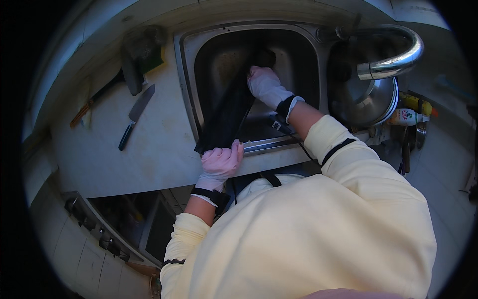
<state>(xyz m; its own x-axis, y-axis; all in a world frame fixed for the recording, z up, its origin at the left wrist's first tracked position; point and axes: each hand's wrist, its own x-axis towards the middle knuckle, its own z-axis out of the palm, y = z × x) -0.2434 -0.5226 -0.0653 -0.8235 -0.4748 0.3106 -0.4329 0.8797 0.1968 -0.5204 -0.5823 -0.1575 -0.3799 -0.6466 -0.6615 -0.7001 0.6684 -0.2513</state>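
A long, flat, black piece [224,117] with a smooth surface lies slantwise across the steel sink [185,65], from its near left rim toward the far middle. I cannot make out exactly what it is. My left hand [222,158], in a thin pale glove, is closed on its near end at the sink's front edge. Farther in, my right hand [266,84], gloved too, is closed around the black piece near its far end. A dark lump [267,57] shows just beyond my right fingers, partly lost in shadow.
A knife [138,114] with a dark handle lies on the counter [159,169] left of the sink, near a dark long-handled tool [142,55]. A chrome faucet [398,67] arches over metal bowls [371,107] at right. Bottles [411,117] stand beyond them.
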